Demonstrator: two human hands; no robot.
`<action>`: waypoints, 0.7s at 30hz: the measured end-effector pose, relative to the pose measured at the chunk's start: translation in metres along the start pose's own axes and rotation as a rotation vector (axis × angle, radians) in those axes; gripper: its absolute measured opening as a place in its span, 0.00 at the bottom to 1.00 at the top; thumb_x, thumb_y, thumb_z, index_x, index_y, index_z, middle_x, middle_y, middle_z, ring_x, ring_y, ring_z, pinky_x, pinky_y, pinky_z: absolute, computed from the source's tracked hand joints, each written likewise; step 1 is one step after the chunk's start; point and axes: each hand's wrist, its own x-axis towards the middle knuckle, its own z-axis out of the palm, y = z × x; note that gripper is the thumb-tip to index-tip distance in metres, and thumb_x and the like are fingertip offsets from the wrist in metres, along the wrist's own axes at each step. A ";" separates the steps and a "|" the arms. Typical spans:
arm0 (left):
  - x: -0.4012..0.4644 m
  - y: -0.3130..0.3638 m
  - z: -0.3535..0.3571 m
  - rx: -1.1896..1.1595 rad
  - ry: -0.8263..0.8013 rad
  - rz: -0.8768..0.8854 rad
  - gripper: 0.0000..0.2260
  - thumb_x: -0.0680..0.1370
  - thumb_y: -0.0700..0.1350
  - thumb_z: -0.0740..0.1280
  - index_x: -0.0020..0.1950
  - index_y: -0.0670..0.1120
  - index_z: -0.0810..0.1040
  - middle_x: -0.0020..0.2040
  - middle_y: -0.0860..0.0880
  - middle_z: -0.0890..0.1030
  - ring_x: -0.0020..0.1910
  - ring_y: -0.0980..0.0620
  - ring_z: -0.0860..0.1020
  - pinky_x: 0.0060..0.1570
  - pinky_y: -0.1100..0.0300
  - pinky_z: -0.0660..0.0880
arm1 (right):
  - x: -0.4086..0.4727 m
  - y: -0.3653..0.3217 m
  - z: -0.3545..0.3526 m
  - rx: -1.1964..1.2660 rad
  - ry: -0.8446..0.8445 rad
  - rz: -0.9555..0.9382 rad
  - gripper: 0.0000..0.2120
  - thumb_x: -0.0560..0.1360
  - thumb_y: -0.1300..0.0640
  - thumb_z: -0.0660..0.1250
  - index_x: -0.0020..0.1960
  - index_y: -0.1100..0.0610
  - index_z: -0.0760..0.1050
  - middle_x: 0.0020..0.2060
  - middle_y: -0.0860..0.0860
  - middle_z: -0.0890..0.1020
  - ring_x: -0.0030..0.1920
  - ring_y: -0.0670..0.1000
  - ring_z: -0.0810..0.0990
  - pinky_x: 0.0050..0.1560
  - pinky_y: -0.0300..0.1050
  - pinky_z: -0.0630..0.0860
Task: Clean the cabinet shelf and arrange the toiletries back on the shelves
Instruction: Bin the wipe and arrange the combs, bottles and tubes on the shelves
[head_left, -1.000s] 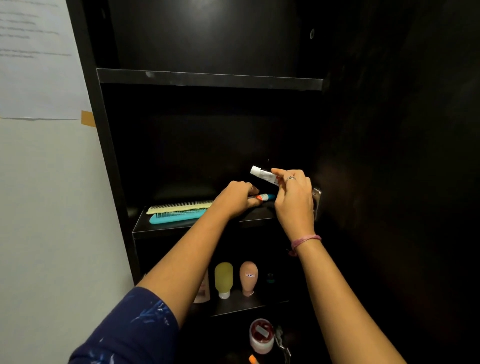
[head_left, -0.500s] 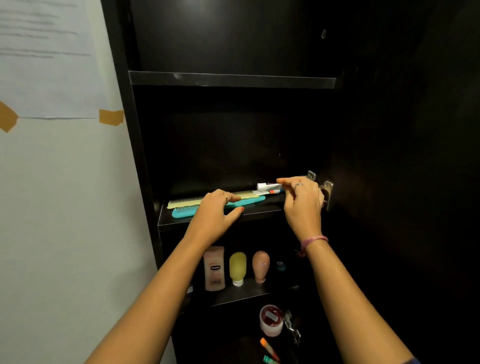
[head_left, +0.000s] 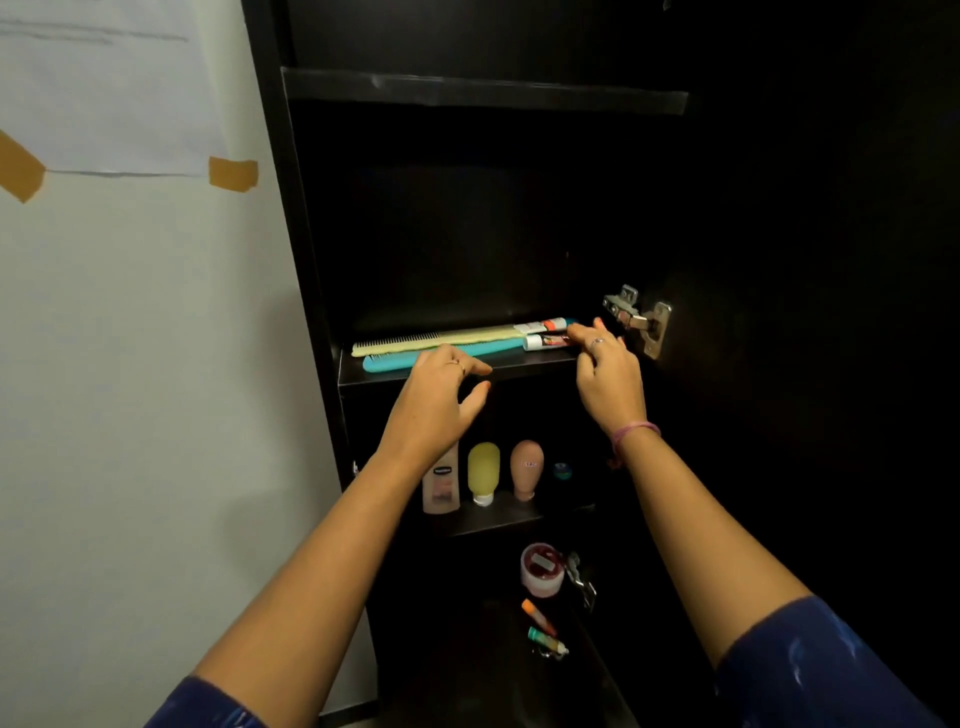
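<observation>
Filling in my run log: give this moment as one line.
phase: arranging | left hand: open, over teal comb | right hand: open, fingertips at small tube | shelf: combs, tubes

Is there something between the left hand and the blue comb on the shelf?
Nothing visible. The left hand hangs open just in front of the shelf edge, and the blue comb lies right behind its fingers. The yellow comb lies farther back, not in the path.
</observation>
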 end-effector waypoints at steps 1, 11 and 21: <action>-0.003 0.001 0.002 -0.004 0.008 0.007 0.11 0.77 0.46 0.64 0.59 0.48 0.78 0.52 0.53 0.75 0.56 0.56 0.70 0.54 0.67 0.65 | -0.004 -0.001 -0.002 0.046 0.026 -0.006 0.21 0.75 0.69 0.56 0.64 0.58 0.74 0.65 0.53 0.76 0.72 0.50 0.65 0.75 0.48 0.57; -0.096 -0.009 0.074 -0.094 0.032 0.208 0.08 0.75 0.42 0.65 0.51 0.43 0.80 0.46 0.48 0.78 0.46 0.55 0.72 0.49 0.68 0.67 | -0.140 0.047 0.029 0.284 0.366 0.181 0.12 0.76 0.67 0.62 0.57 0.60 0.78 0.53 0.49 0.78 0.54 0.43 0.76 0.57 0.30 0.71; -0.165 -0.062 0.229 -0.175 -0.529 -0.303 0.17 0.76 0.46 0.64 0.65 0.46 0.73 0.59 0.49 0.74 0.60 0.53 0.72 0.63 0.62 0.67 | -0.254 0.174 0.107 0.046 -0.246 0.709 0.13 0.75 0.67 0.62 0.57 0.59 0.79 0.55 0.54 0.79 0.58 0.51 0.77 0.56 0.31 0.65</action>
